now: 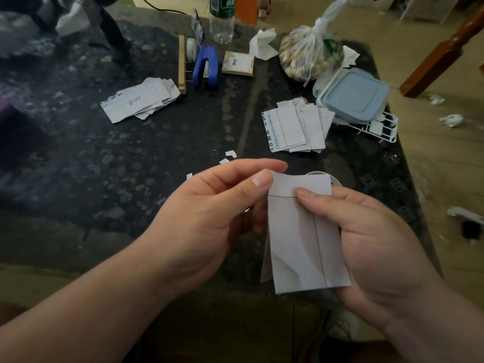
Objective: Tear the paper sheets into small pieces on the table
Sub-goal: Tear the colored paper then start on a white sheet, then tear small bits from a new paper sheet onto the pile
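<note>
The folded paper sheet is held upright in the lower centre-right of the frame, above the near part of the table. The left hand pinches its top left corner between thumb and forefinger. The right hand grips the right side, thumb pressed across the front. No tear shows along the top edge, so this sheet looks whole.

The task seems only partly done. Two stacks of larger pieces lie on the table: one pile at upper left, another right of centre. Only a few tiny scraps lie just above the hands.

Open dark surface spreads across the centre left — the likeliest room for dropped pieces. To the right, a white rack carrying a lidded container sits at the table's edge, with floor beyond. The near edge passes under the forearms, so scraps released low could miss the table.
</note>
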Tool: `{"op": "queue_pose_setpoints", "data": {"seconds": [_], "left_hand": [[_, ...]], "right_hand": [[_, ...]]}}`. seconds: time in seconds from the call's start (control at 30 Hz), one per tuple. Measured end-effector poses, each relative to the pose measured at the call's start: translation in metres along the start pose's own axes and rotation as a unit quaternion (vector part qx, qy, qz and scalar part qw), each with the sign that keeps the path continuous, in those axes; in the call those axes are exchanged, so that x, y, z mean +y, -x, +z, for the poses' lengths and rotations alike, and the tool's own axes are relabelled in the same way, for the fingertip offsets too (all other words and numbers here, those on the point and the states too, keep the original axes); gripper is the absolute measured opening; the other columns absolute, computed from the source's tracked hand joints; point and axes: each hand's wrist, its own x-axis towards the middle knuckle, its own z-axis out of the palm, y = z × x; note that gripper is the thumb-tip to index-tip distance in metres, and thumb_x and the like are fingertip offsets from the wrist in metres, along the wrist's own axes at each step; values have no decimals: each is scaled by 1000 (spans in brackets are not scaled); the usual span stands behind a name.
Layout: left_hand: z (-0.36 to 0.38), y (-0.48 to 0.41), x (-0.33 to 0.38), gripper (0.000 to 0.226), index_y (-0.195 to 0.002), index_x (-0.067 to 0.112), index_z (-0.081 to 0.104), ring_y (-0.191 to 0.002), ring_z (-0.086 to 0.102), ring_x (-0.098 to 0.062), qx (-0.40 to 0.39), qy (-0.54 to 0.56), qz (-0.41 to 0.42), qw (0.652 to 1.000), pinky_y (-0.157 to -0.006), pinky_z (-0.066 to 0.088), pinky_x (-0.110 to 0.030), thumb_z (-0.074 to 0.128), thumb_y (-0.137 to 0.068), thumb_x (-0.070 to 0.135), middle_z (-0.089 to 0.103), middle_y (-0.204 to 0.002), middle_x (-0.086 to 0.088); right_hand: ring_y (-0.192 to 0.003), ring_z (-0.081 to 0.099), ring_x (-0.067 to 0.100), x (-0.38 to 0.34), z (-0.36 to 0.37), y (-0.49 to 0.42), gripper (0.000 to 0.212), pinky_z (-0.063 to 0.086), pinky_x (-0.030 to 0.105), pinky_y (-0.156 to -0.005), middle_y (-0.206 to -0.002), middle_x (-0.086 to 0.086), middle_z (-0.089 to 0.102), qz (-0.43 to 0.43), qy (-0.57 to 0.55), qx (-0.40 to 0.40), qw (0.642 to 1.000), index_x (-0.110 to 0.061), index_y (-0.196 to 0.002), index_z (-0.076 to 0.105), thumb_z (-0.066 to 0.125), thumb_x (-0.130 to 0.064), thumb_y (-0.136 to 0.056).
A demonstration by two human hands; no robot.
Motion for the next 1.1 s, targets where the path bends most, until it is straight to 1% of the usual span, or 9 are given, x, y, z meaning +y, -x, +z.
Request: {"op": "queue_pose_setpoints", "data": {"seconds": [0.13, 0.27, 0.5, 0.63, 0.73, 0.83, 0.93, 1.03, 1.1], "left_hand": [[-1, -1, 1, 21, -98, 17, 82, -71, 61, -15, 14, -28, 9, 999, -67, 51, -30, 71, -82, 24, 71, -77, -1], [-4, -2, 2, 19, -94, 23, 83, -85, 73, -19, 52, -142, 35, 988, -80, 57, -34, 67, -90, 12, 78, -90, -3], [-7, -5, 0, 15, -91, 30, 78, -84, 76, -13, 70, -262, 61, 961, -75, 60, -29, 75, -87, 15, 78, -87, 6], [-9, -6, 4, 14, -99, 27, 75, -80, 76, -17, 40, -287, 33, 957, -82, 61, -44, 73, -91, 16, 78, -83, 2], [-8, -4, 7, 18, -99, 26, 75, -76, 74, -21, 26, -285, 38, 958, -81, 61, -44, 72, -92, 10, 76, -80, -3], [-7, -4, 10, 23, -90, 24, 79, -79, 71, -22, 40, -200, 18, 979, -80, 58, -41, 70, -90, 3, 74, -79, -4], [-10, -10, 8, 25, -82, 16, 80, -86, 68, -30, 86, -36, -83, 992, -83, 56, -46, 66, -87, -4, 75, -84, -10], [-18, -21, -2, 32, -117, 1, 72, -109, 61, -41, 68, 72, -181, 978, -102, 55, -53, 62, -86, -1, 69, -123, -23], [-18, -22, -4, 40, -132, -3, 63, -109, 49, -34, 71, 122, -222, 965, -72, 64, -36, 59, -94, 5, 57, -132, -15]], "right_hand": [[-88, 74, 33, 1, -1, -1, 35, 56, 48, -79, -100, 15, 78, -4, 3, 5, 1000, -14, -108, 78, 66, -29, -78], [-85, 75, 29, 1, 1, 1, 30, 57, 44, -73, -95, 12, 78, -20, 49, 11, 999, -16, -104, 79, 65, -30, -82], [-79, 76, 20, 3, 6, 0, 17, 60, 41, -68, -87, 2, 79, -47, 151, 55, 986, -20, -94, 80, 66, -30, -92], [-82, 76, 27, 4, 4, -2, 18, 60, 55, -80, -89, 6, 79, -36, 155, 50, 986, -17, -95, 79, 68, -30, -90], [-87, 76, 32, 1, 3, -3, 21, 58, 61, -87, -93, 11, 78, -19, 131, 22, 991, -13, -100, 78, 68, -28, -90], [-81, 76, 28, -1, 0, -4, 29, 61, 47, -80, -90, 13, 78, -3, 46, -21, 999, -11, -92, 81, 65, -34, -84], [-66, 72, 26, -10, -9, -4, 35, 61, 37, -55, -79, 17, 75, -80, -36, -71, 994, -8, -70, 81, 48, -16, -81], [-72, 69, 32, -23, -14, -5, 44, 56, 35, -55, -93, 27, 71, -137, 32, -219, 966, -7, -91, 81, 47, -2, -63], [-83, 75, 24, -28, -25, -5, 53, 61, 34, -65, -98, 15, 76, -200, 186, -220, 937, -19, -105, 79, 64, 18, -72]]}}
